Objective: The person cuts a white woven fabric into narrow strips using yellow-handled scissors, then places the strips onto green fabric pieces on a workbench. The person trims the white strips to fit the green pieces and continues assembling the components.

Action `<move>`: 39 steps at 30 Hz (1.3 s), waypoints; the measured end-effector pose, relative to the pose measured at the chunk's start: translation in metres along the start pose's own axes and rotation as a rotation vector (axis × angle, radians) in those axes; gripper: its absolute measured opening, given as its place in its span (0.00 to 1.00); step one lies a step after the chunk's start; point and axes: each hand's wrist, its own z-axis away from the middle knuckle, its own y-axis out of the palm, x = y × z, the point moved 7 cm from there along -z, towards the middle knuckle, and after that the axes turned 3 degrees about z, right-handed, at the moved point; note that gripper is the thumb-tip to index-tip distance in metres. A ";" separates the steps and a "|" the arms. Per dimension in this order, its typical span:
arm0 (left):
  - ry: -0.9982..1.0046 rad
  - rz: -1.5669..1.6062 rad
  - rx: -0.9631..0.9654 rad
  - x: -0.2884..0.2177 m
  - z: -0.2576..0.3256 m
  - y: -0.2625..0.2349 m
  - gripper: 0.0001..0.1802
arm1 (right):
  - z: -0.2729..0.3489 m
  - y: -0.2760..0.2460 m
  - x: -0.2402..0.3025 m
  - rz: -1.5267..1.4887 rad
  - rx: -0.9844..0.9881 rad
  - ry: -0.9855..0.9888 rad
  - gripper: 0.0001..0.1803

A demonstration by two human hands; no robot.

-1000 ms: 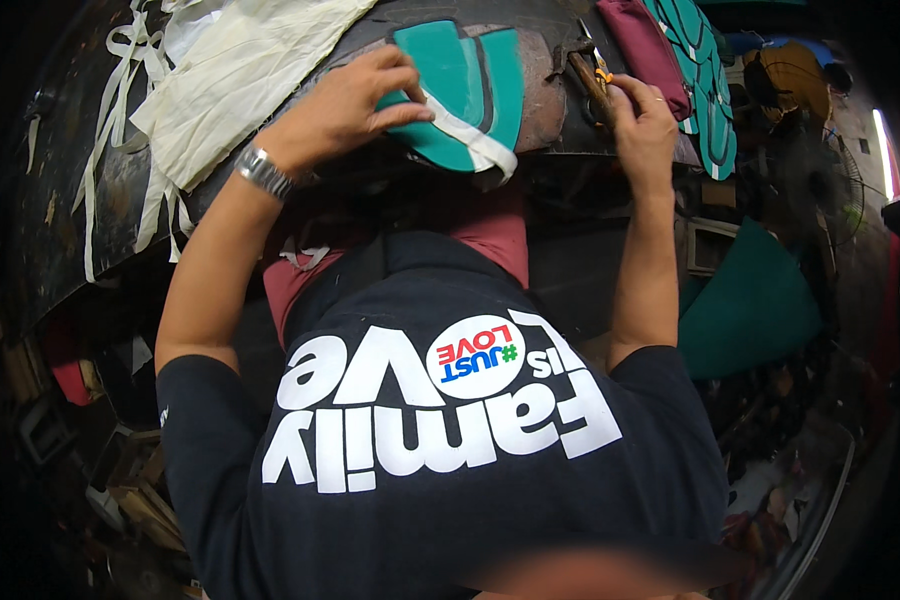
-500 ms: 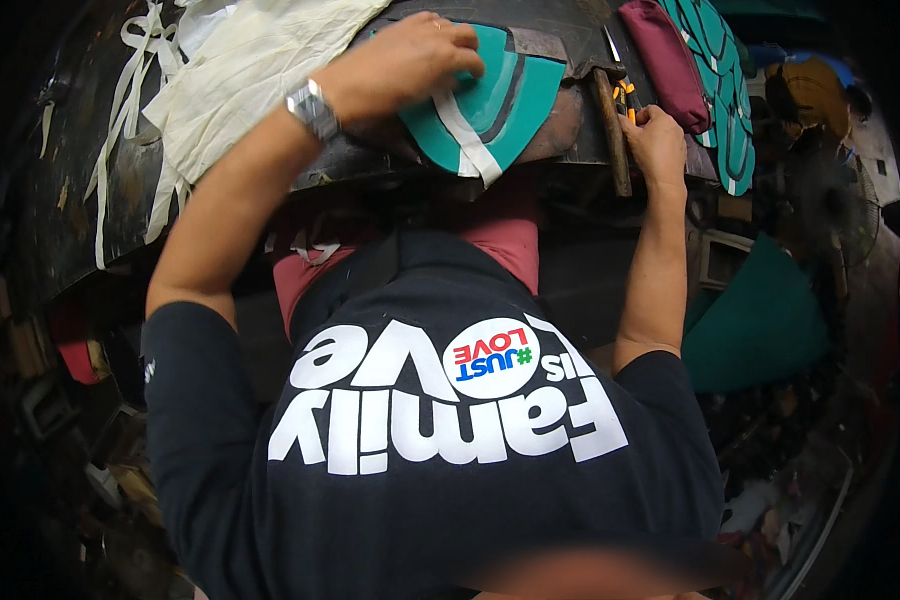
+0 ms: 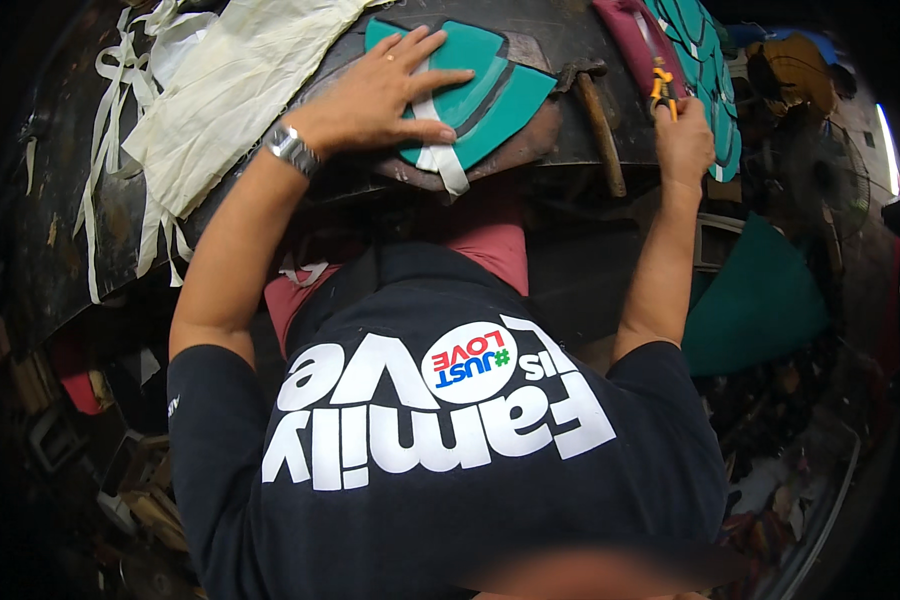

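My left hand (image 3: 395, 100) lies flat with its fingers spread on a green, curved-edged piece of sheet material (image 3: 495, 120) with dark bands. A white strip (image 3: 440, 160) runs beneath the hand, its end hanging past the piece's near edge. Under the green piece shows a worn brown slab (image 3: 545, 132). To the right, my right hand (image 3: 686, 142) is closed round the yellow-and-black handles of a pair of scissors (image 3: 662, 88). Their blades point away from me, over a maroon pouch-like item (image 3: 625, 25).
A hammer (image 3: 600, 130) rests between my hands, its handle toward the table's near edge. Cream cloth (image 3: 220, 110) and loose straps (image 3: 110, 130) cover the table's left. More green pieces (image 3: 705, 80) are stacked at the right. Below them hangs a green sheet (image 3: 760, 300); a fan (image 3: 825, 185) stands beyond.
My right hand has lifted the scissors from beside the hammer and moved right. The left hand has flattened, fingers spreading over the green piece.
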 end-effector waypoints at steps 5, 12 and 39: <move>-0.017 0.115 0.116 0.024 -0.010 -0.012 0.27 | 0.033 0.000 0.032 -1.294 0.429 0.131 0.15; -0.036 0.268 -0.107 -0.062 0.049 -0.022 0.31 | 0.176 0.013 0.095 -1.511 1.375 0.259 0.14; -0.084 0.275 -0.512 -0.072 0.096 -0.015 0.18 | 0.202 0.023 0.083 -1.371 1.779 0.196 0.41</move>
